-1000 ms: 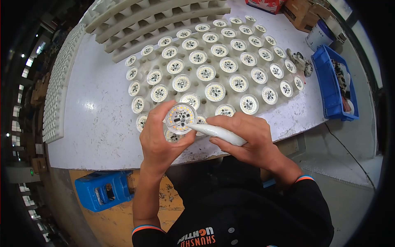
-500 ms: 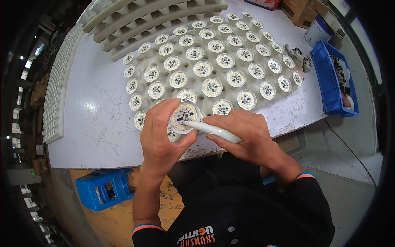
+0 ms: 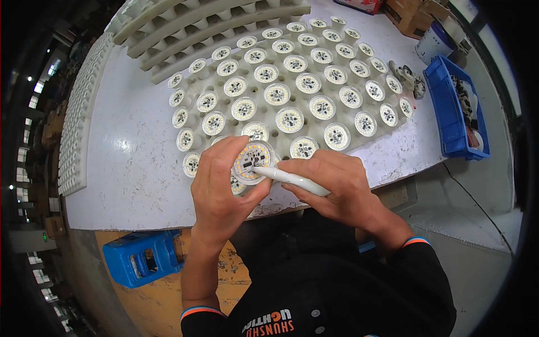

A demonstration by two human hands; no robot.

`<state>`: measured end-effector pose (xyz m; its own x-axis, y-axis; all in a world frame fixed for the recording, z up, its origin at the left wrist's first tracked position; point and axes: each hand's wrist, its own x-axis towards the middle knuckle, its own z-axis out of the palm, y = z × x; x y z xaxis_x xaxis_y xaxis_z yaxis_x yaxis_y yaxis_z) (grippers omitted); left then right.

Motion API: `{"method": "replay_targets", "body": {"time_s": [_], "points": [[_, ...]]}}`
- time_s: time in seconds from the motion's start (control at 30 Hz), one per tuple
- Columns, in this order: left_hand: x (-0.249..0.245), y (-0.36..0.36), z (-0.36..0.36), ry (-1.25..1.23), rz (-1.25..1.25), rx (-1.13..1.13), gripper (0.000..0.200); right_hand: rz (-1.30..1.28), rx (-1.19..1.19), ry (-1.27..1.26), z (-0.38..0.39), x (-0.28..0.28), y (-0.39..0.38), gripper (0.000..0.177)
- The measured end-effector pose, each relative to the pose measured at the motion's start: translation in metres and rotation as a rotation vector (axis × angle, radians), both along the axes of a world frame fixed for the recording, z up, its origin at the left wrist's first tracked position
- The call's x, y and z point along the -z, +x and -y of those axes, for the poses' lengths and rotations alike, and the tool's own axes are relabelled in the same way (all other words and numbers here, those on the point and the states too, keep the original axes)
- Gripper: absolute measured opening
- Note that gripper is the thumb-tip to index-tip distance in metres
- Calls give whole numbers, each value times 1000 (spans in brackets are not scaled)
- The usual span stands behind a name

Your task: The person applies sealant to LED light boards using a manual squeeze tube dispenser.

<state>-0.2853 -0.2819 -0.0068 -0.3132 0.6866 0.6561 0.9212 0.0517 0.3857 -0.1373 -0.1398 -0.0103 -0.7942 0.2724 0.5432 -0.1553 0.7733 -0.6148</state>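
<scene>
My left hand (image 3: 220, 188) holds a round LED bulb base (image 3: 252, 160) with its white board of yellow chips facing up, just above the table's front edge. My right hand (image 3: 336, 185) grips a white tube-shaped applicator (image 3: 295, 180); its tip touches the middle of the board. Behind the hands lies a white holder tray (image 3: 264, 106) filled with several more bulb bases, all facing up.
Empty white trays are stacked at the back (image 3: 208, 28) and along the left (image 3: 78, 112) of the white table (image 3: 129, 168). A blue bin (image 3: 455, 106) with parts sits at the right edge, a blue crate (image 3: 140, 258) below the table, cardboard boxes (image 3: 415, 17) far right.
The applicator tip has moved from the board's edge onto its middle. The bulb base and both hands have shifted slightly away from me.
</scene>
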Motion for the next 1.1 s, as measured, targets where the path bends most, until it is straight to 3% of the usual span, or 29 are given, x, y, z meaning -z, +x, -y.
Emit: {"method": "replay_targets", "body": {"time_s": [0.63, 0.8, 0.97, 1.0, 1.1], "points": [[4, -2, 1, -7, -24, 8, 65, 56, 2, -38, 2, -3, -1, 27], [0, -7, 3, -23, 26, -10, 63, 6, -48, -243, -2, -2, -2, 25], [1, -57, 1, 192, 594, -170, 56, 51, -49, -701, -12, -3, 6, 23], [2, -75, -4, 271, 743, -173, 55, 68, -35, -720, -14, -1, 6, 24], [12, -125, -19, 292, 852, -211, 51, 99, -2, -747, -17, 5, 3, 24]]}}
